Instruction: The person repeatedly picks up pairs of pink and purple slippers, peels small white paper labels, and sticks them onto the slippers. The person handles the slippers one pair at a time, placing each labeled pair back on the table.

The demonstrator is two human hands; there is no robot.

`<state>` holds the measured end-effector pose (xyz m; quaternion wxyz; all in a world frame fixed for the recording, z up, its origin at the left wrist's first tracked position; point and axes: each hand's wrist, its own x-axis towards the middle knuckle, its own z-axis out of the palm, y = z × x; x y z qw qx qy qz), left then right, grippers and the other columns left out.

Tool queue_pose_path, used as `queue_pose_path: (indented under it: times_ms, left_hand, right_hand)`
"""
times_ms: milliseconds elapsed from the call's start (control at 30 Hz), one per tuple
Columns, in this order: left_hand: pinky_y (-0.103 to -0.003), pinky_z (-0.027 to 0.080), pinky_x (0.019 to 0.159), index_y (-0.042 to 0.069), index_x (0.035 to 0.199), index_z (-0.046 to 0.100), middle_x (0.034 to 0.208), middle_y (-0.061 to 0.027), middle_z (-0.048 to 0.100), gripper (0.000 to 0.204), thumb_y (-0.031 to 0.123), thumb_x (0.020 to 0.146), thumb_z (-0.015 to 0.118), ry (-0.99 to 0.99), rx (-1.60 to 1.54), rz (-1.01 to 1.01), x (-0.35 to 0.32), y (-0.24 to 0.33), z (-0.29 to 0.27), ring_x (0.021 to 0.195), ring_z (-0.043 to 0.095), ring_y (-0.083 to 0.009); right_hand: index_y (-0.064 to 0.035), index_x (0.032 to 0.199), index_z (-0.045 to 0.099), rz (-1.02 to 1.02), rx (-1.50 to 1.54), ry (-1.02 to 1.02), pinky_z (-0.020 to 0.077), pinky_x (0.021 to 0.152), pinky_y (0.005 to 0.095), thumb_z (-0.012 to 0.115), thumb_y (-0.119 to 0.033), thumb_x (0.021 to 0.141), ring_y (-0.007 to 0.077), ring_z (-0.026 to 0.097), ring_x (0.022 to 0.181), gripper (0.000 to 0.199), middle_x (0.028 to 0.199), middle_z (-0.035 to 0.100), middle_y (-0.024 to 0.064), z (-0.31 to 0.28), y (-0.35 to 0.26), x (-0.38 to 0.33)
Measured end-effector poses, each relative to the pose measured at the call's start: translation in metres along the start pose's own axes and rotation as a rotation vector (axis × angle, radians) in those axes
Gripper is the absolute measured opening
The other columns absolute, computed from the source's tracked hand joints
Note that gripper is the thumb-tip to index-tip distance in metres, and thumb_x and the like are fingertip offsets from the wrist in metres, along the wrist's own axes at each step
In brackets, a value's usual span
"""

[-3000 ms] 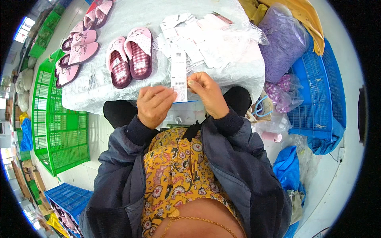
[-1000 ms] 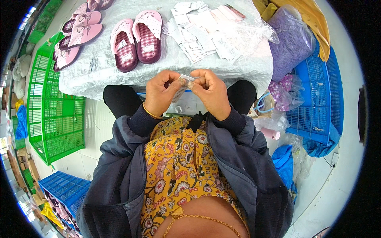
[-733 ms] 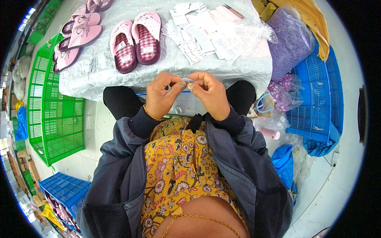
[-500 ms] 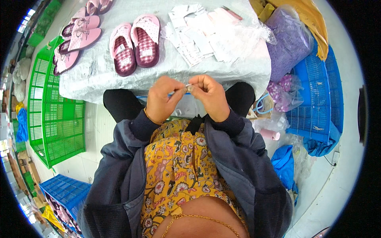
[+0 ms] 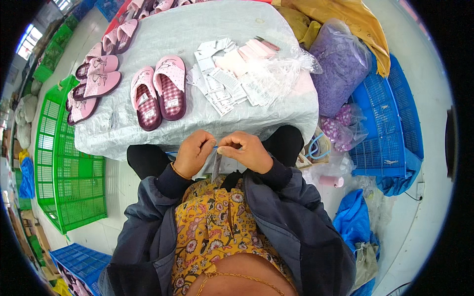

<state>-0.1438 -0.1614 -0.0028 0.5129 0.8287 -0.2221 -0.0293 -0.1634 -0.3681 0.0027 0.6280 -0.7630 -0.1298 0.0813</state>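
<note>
My left hand [image 5: 194,155] and my right hand [image 5: 248,153] are held close together over my lap, just in front of the table's near edge. Both are closed in a fingertip pinch. A narrow grey strip [image 5: 216,166] hangs down between them, its top at the right fingertips. What the left fingertips pinch is too small to make out. Beyond my hands, a pair of pink slippers [image 5: 170,86] with checked insoles lies on the covered table [image 5: 197,129]. Paper tags [image 5: 220,88], white and pale pink, are spread to their right.
More pink slippers [image 5: 101,86] line the table's left side. Clear plastic [image 5: 281,74] covers some tags; a dark slim tool [image 5: 267,43] lies behind. A purple-filled bag [image 5: 340,61] and blue crate [image 5: 382,133] stand right, a green crate [image 5: 74,177] left.
The view has shifted, so table and hands sit lower in the picture. My fingertips have drawn slightly apart, and the grey strip now shows hanging between them.
</note>
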Motion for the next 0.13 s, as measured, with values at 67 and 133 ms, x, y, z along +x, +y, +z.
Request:
queue_pose_path:
  times_ms: [67,133]
  left_hand:
    - [-0.036,0.045,0.066,0.001,0.093,0.062,0.081,-0.013,0.057,0.01,0.011,0.093,0.061,0.003,0.006,-0.01,0.0037,0.0017,-0.0024,0.072,0.056,-0.028]
    - [-0.036,0.045,0.066,0.001,0.092,0.062,0.08,-0.0126,0.057,0.01,0.011,0.093,0.061,0.004,0.01,-0.014,0.0063,0.0019,-0.0033,0.072,0.056,-0.0277]
  right_hand:
    - [-0.003,0.089,0.069,-0.144,-0.119,0.057,0.0497,0.073,0.0325,0.072,-0.02,0.089,0.019,0.062,0.079,0.017,0.083,0.068,0.0076,-0.0048,0.0078,0.0052]
    - [-0.004,0.094,0.071,-0.159,-0.15,0.105,0.048,0.084,0.0376,0.073,-0.022,0.089,0.0259,0.063,0.084,0.019,0.09,0.069,0.0101,-0.0055,0.0084,0.0059]
